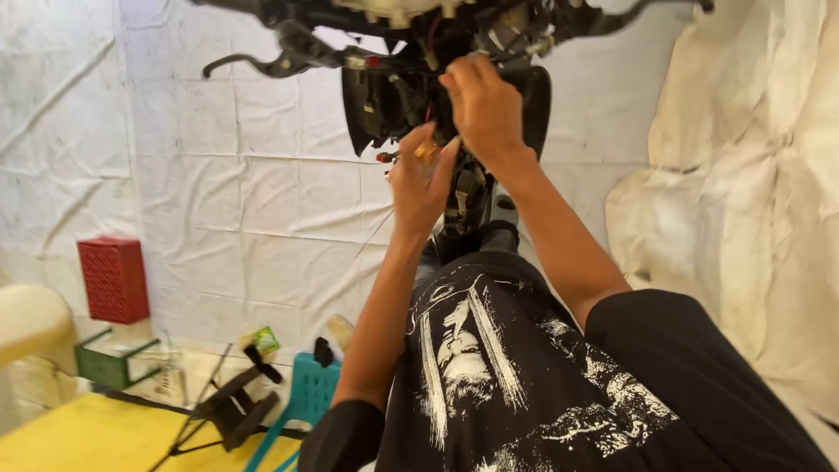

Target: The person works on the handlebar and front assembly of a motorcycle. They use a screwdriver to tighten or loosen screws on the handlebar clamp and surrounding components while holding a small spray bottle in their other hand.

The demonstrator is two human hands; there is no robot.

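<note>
Under the stripped black motorcycle handlebar head [454,79], the left hand [419,188] pinches a small amber connector [426,152], while the right hand [482,105] grips wiring inside. I judge the plug step; next needs careful alignment.

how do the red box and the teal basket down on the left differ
The red box is a closed upright block with a fine grid face, standing against the white sheet; the teal basket is open-topped with slotted sides and sits lower, nearer the person. The box stands alone, while dark items poke out of the basket. Both are plastic-looking, and both are far from the left hand and right hand.
</note>
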